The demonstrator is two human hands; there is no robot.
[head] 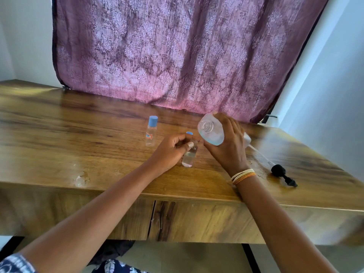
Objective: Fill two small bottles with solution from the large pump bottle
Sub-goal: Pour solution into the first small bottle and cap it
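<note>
the uncapped small bottle (189,156) is taken as landmark; it stands on the wooden surface (78,123), partly filled with clear liquid. the left hand (173,148) is curled round its upper part, a firm grip with the thumb across the front. just right of and above it, the large bottle (210,130) is held tilted by the right hand (228,142), fingers wrapped round the body, open neck turned toward the camera and the landmark. a blue cap (189,133) lies just behind the landmark. left of it, well apart, a capped small bottle (151,131) stands upright. right of it, the black pump head (283,175) with its tube lies on the surface. a patterned curtain (177,52) hangs behind.
</note>
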